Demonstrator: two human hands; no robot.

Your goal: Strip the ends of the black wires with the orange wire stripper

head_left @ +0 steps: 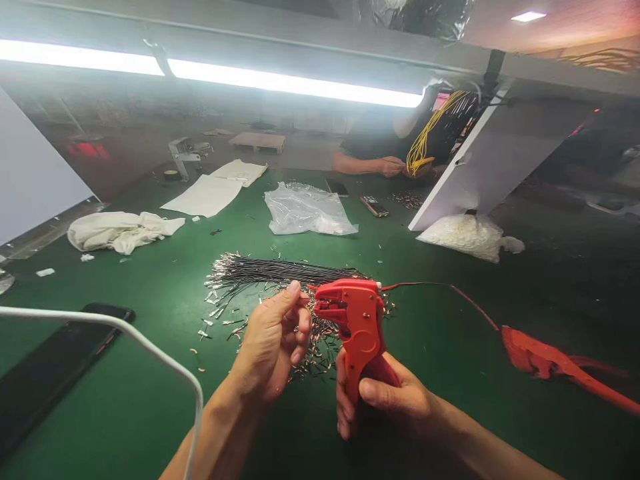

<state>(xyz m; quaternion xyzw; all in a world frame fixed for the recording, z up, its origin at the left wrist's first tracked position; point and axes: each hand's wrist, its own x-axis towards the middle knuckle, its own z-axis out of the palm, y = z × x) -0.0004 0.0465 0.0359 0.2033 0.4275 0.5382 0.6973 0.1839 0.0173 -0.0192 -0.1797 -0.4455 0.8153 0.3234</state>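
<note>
My right hand (383,399) grips the handles of an orange wire stripper (355,323), held upright over the green table (150,373). My left hand (275,340) pinches a thin red wire at the stripper's jaws; the wire (450,293) runs out to the right from the tool's head toward a bundle of red wires (555,363). Just behind my hands lies a bundle of black wires (280,272) with bare metal ends, and a scatter of small cut pieces (315,347) sits under my hands.
A white cable (150,350) arcs across the near left over a dark phone (55,363). Farther back lie a white cloth (117,230), paper sheets (210,193), clear plastic bags (307,210), and a white bag (465,235). Across the table a co-worker's hand (393,165) handles yellow wires (425,143).
</note>
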